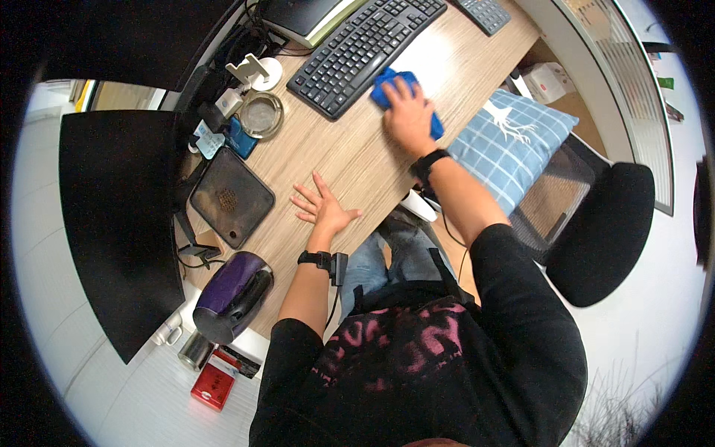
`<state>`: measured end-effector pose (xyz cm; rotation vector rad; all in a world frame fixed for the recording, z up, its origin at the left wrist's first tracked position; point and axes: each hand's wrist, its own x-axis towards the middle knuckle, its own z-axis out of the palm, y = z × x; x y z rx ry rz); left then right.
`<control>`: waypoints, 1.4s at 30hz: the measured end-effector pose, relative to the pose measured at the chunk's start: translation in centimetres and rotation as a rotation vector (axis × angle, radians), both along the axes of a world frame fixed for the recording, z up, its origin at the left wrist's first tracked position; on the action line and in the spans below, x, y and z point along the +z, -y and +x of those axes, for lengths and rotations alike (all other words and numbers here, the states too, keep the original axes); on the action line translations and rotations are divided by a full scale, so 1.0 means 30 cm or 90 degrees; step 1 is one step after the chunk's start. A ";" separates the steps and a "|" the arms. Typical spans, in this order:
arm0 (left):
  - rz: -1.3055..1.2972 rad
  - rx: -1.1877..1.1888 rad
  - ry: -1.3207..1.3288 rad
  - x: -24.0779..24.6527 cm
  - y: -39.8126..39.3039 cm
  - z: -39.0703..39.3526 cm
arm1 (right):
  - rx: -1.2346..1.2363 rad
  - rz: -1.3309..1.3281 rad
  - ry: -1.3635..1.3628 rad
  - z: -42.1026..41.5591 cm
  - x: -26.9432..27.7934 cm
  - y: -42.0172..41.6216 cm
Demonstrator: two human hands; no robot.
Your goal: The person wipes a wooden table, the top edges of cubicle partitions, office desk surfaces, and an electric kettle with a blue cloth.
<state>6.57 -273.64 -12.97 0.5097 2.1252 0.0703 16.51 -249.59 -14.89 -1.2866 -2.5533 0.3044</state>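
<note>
My right hand (410,120) presses a crumpled blue cloth (395,76) against the wood-grain desk (346,162), just beside the near edge of a black keyboard (363,50). Parts of the cloth show past my fingers and beside my wrist; the rest lies hidden beneath the hand. With fingers spread and nothing held, my left hand (327,211) is over the desk near its front edge. To the left of it lies a dark square tray (232,195) with stains and a patch of brown bits. A glass ashtray (261,115) stands beyond that tray.
A purple kettle (226,296) stands at the desk's left end, near dark monitors (117,218). A white stand (262,72), a blue box (240,138) and cables crowd the back edge. A calculator (486,14) lies far right. A blue checked cushion (514,142) rests on an office chair (603,234).
</note>
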 end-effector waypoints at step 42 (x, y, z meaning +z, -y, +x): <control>0.715 0.716 0.285 0.432 0.681 1.489 | 0.088 -1.579 -0.227 1.141 0.478 0.849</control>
